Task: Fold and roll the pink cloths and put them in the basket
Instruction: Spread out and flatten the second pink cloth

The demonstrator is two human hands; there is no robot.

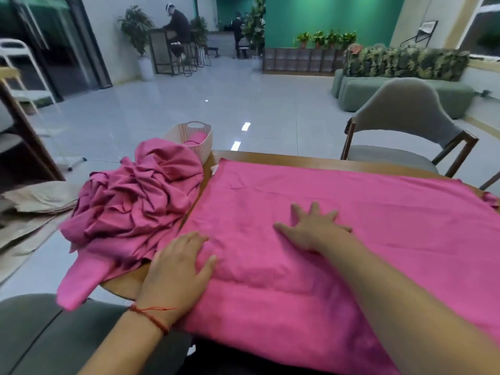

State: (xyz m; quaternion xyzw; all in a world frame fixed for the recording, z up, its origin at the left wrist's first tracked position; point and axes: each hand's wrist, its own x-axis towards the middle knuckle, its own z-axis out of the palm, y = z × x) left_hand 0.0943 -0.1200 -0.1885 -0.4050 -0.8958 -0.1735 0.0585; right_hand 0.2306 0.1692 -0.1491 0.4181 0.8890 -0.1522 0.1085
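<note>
Pink cloth (365, 201) lies flat; left hand (176, 272) and right hand (313, 231) press it, fingers straight.

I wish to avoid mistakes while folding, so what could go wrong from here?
A tail of the crumpled pile hangs past the table edge; its weight may drag cloths to the floor.
The basket stands at the far corner behind that pile; shoving the pile could tip it off.
The spread cloth shows creases; folding now may trap them.

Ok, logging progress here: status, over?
Left hand, right hand pressing flat on spread cloth. One roll in basket. Crumpled pile crowds its left edge.
</note>
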